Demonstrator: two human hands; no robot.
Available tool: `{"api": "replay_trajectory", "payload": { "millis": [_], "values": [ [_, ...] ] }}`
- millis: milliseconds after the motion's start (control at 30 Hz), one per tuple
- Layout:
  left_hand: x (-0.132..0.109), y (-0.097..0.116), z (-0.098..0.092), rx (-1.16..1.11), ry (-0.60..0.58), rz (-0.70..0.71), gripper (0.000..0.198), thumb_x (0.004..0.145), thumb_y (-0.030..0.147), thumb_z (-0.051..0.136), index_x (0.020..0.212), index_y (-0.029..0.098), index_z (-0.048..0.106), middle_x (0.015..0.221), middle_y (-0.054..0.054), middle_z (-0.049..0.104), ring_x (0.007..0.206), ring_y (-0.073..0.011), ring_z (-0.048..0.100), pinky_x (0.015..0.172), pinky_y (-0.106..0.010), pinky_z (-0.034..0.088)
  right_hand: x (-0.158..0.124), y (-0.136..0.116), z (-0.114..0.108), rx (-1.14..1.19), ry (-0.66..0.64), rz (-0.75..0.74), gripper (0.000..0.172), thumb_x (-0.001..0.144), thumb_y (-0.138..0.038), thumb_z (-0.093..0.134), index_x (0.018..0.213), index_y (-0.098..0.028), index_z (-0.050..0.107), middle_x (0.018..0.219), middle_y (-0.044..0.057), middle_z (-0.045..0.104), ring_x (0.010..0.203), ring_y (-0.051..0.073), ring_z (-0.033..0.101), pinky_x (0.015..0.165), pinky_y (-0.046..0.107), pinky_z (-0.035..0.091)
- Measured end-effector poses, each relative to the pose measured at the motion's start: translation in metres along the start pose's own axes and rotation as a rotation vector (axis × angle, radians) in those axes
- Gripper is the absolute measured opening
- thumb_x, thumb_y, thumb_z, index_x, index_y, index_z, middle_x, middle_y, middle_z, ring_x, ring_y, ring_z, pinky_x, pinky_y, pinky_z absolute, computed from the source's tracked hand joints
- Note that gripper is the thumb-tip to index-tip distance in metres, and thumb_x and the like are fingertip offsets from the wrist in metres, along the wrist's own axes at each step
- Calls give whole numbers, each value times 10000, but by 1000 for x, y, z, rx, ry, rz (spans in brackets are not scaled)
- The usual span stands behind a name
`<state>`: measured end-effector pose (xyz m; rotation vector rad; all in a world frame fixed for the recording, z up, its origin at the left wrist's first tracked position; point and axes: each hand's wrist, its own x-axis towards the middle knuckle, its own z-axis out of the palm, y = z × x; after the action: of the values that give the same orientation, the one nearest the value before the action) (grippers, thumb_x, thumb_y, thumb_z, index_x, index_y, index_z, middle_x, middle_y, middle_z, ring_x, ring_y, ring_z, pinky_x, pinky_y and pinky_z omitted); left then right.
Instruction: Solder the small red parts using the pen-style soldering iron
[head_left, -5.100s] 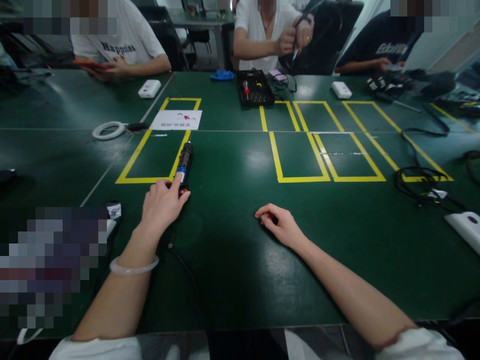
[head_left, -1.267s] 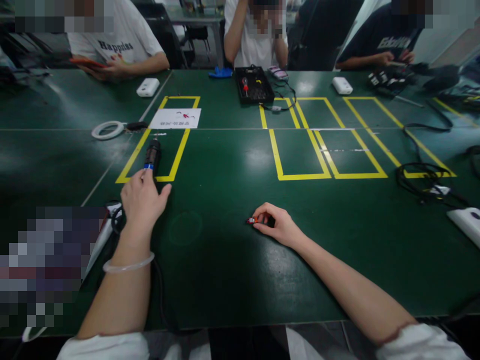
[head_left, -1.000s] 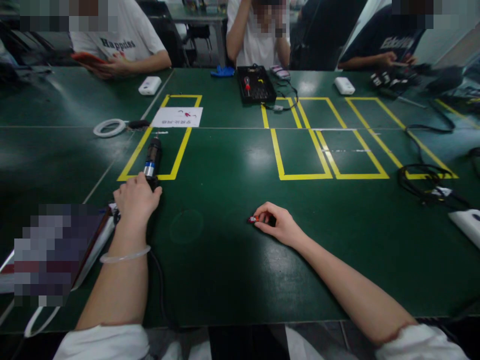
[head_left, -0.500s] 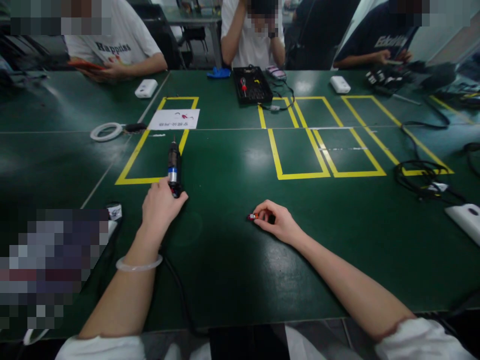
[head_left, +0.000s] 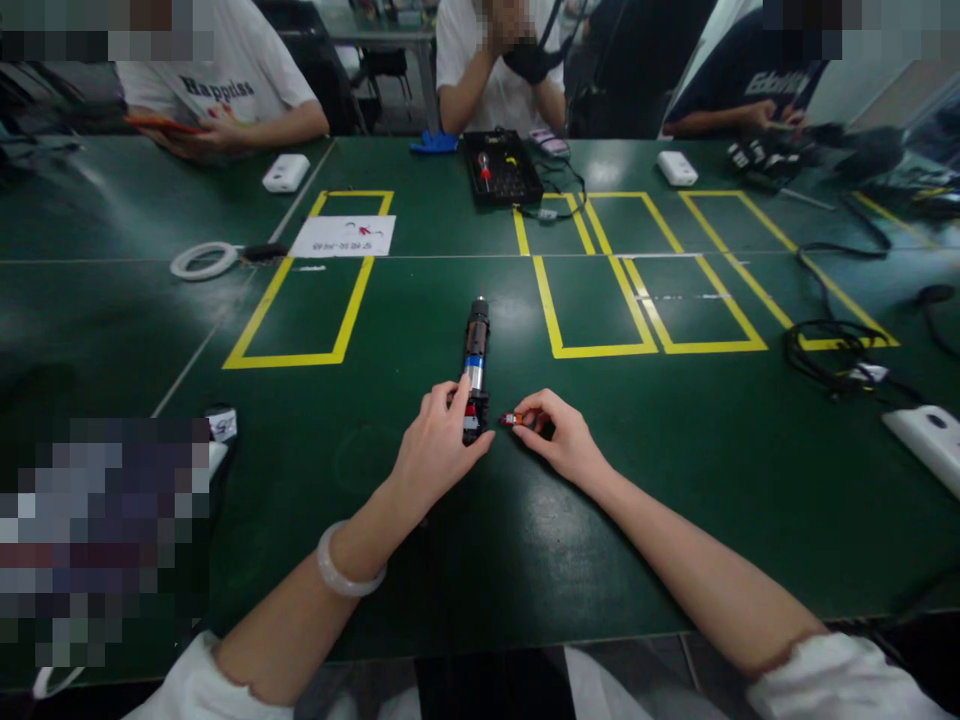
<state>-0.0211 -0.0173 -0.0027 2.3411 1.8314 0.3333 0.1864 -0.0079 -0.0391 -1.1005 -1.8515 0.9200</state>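
Lying at frame centre on the glossy green table (head_left: 675, 470), the black cylindrical screwdriver (head_left: 475, 345) has its near end gripped by the left hand (head_left: 437, 452). The right hand (head_left: 564, 440) pinches a small red part (head_left: 512, 418) just beside it. Yellow tape rectangles (head_left: 285, 361) flank the screwdriver, and a coiled black cable (head_left: 829, 355) lies at right.

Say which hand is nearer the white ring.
Left. The left hand, gripping the screwdriver, is right of the white ring; the right hand, pinching a red part, farther right.

The left hand (head_left: 439, 450) has carried the electric screwdriver (head_left: 475, 362) rightward, off the yellow-taped box (head_left: 300, 310), beside the right hand (head_left: 562, 440).
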Motion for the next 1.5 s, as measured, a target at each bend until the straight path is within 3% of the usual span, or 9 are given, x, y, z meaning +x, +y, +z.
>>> {"api": "replay_trajectory", "payload": {
  "millis": [233,400,567,900,1133,1500],
  "values": [
    [-7,18,7,-78,-38,53,785,803,457,624,1467,181,309,1245,-124,489,1107,-267,524,813,-353,533,0,-3,1,-106,-20,-29,160,815,-112,627,939,-201,576,874,19,584,761,148,562,670,269,452],
    [-9,18,10,-65,-19,86,786,805,466,622,1469,187,307,1245,-123,490,1102,-266,521,800,-342,528,-1,-5,-1,-150,-65,-46,174,820,-93,617,956,-196,585,870,20,584,758,150,556,689,272,457],
    [-8,17,9,-62,-24,88,794,807,494,615,1468,176,311,1250,-129,492,1096,-264,524,826,-356,520,-1,-4,-6,-102,-81,-75,78,868,-181,632,939,-199,659,952,58,623,864,175,599,748,295,494],
    [-8,20,8,21,-1,90,799,806,530,602,1465,162,338,1230,-140,510,1052,-274,538,824,-361,491,-1,-10,-6,-56,26,47,113,851,-170,598,873,-193,707,784,25,710,607,124,616,587,242,503],
    [-1,28,5,81,-8,63,752,847,548,543,1460,154,355,1174,-133,520,996,-262,543,765,-342,483,-2,-9,-4,15,53,128,88,869,-173,546,864,-184,633,768,20,715,599,123,644,581,230,495],
    [5,15,-5,173,-27,24,696,859,540,525,1470,259,347,1138,-111,523,945,-251,558,677,-301,461,-3,-12,-8,77,-136,30,216,918,-145,472,1045,-195,639,835,18,707,730,136,669,697,256,509]
  ]
}}
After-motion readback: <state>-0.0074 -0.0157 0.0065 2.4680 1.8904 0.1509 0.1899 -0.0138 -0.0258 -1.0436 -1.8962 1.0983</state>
